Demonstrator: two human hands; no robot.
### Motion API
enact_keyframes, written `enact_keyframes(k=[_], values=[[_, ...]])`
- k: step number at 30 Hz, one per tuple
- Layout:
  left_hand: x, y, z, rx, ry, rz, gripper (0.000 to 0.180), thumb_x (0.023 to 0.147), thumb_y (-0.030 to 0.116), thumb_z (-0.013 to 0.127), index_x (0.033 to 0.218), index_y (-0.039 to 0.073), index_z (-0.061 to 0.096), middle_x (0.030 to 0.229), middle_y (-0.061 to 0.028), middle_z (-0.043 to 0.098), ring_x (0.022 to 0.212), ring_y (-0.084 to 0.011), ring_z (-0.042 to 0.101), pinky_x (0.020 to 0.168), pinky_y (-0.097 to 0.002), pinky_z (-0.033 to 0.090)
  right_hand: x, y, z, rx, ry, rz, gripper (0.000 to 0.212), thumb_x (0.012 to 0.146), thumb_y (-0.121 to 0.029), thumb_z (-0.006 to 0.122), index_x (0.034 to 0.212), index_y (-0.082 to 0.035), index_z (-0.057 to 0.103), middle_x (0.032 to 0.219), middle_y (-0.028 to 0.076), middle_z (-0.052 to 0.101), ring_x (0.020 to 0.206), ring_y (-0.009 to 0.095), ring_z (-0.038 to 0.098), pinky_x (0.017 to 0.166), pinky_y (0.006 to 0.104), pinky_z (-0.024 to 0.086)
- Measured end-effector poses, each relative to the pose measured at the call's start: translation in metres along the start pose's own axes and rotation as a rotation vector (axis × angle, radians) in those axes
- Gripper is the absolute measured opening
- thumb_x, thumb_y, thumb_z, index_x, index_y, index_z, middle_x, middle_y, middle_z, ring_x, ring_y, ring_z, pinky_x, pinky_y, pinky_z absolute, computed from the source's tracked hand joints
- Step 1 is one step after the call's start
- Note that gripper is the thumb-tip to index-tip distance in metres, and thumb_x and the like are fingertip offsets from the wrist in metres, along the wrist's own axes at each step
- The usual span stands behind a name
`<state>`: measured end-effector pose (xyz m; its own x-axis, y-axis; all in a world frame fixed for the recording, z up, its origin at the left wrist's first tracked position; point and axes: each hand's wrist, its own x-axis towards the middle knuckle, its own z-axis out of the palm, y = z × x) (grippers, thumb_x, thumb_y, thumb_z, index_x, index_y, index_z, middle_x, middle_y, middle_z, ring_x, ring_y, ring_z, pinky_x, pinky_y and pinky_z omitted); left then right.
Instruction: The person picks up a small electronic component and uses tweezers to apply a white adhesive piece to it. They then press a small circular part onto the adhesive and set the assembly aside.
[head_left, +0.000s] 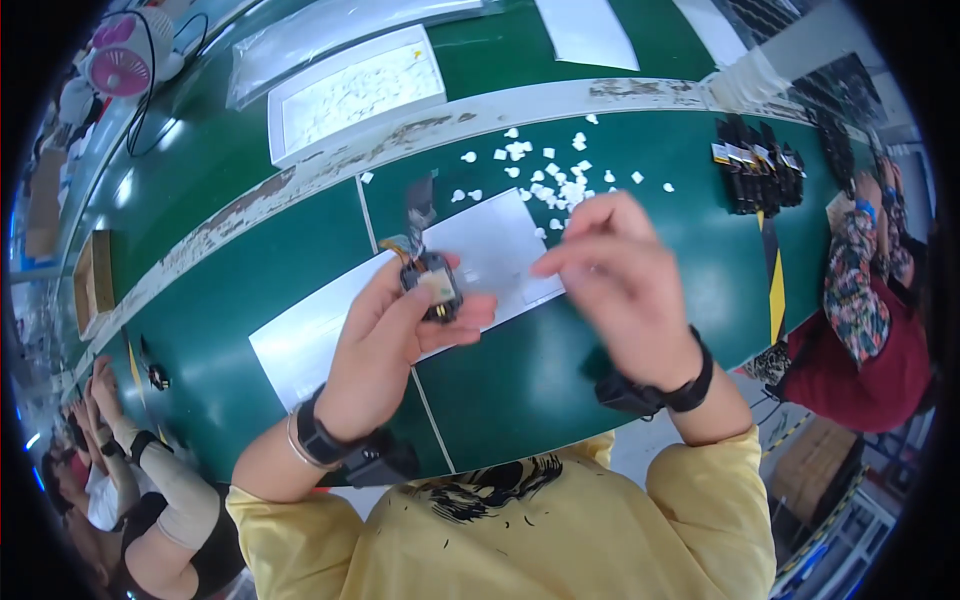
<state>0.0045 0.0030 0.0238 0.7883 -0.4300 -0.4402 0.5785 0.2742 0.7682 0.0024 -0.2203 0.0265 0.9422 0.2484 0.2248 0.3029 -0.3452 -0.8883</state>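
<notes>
In the middle of the view, my left hand point(385, 325) is closed round a small black electronic module point(436, 288). The module has a pale square patch on its face, and a dark ribbon cable point(420, 205) sticks up from its top. My right hand point(625, 290) hovers to the right, its fingers bent and smeared by motion, so whether anything is between them cannot be made out. Below the hands lies a white sheet point(305, 335) on the green table. Just beyond my right hand are many loose small white pieces point(570, 190), round tabbed and square.
A white ledge point(420, 130) crosses the table, with a shallow white box point(435, 85) of white bits behind it. Black modules point(760, 180) are bunched at the right. A small pink fan point(120, 70) stands far left. Other people sit at both sides, including a floral sleeve point(855, 290).
</notes>
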Motion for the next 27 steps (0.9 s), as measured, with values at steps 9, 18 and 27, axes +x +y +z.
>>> enact_keyframes(k=[9,18,27], values=[[0.018,-0.001,-0.013,0.046,0.058,0.004,0.034,0.092,0.008,0.039,0.124,-0.003,0.039,0.114,-0.0172,0.055,0.106,-0.0246,0.056,0.087,-0.0303,0.047,0.013,0.022,0.012,0.595,0.174,0.525,0.011,0.090,-0.011,0.048,0.087,-0.001,0.049,0.086,0.004,0.053,0.067,0.015,0.061,0.060,0.0234,0.052],[0.018,-0.003,-0.019,0.004,0.020,0.017,0.036,0.091,0.004,0.038,0.127,-0.002,0.035,0.115,-0.0168,0.055,0.108,-0.0241,0.054,0.092,-0.0320,0.044,0.013,0.028,0.013,0.552,0.093,0.495,0.013,0.081,0.006,0.055,0.092,0.002,0.048,0.088,0.010,0.056,0.080,0.020,0.064,0.072,0.0266,0.055],[0.018,-0.002,-0.017,0.062,0.043,0.018,0.036,0.090,0.003,0.040,0.125,-0.003,0.037,0.115,-0.0164,0.054,0.107,-0.0242,0.055,0.091,-0.0319,0.045,0.012,0.032,0.007,0.512,-0.018,0.395,0.012,0.079,0.003,0.058,0.083,0.000,0.047,0.083,0.009,0.056,0.083,0.027,0.064,0.077,0.0321,0.055]])
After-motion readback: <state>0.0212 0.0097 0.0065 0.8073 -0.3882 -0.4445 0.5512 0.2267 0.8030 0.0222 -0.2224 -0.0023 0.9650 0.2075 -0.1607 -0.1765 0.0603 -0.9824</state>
